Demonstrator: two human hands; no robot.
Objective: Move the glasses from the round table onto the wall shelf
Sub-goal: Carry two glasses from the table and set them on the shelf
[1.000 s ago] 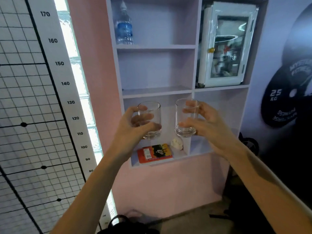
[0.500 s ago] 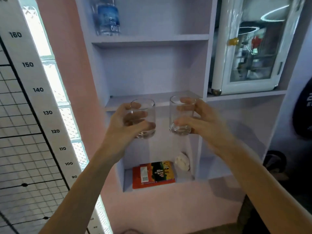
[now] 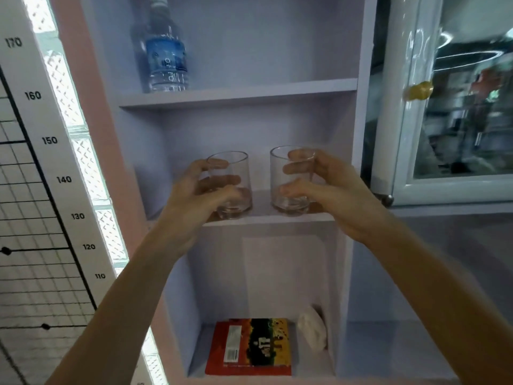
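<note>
wall shelf (image 3: 266,218) | left hand (image 3: 194,198) wraps left glass (image 3: 231,184), right hand (image 3: 330,190) wraps right glass (image 3: 291,180) | set both flat, push back from edge, then let go

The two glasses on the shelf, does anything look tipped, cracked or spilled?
Nothing stands out. The left glass and the right glass stand upright on the middle shelf, apart, looking empty, each gripped by a hand's fingers.
</note>
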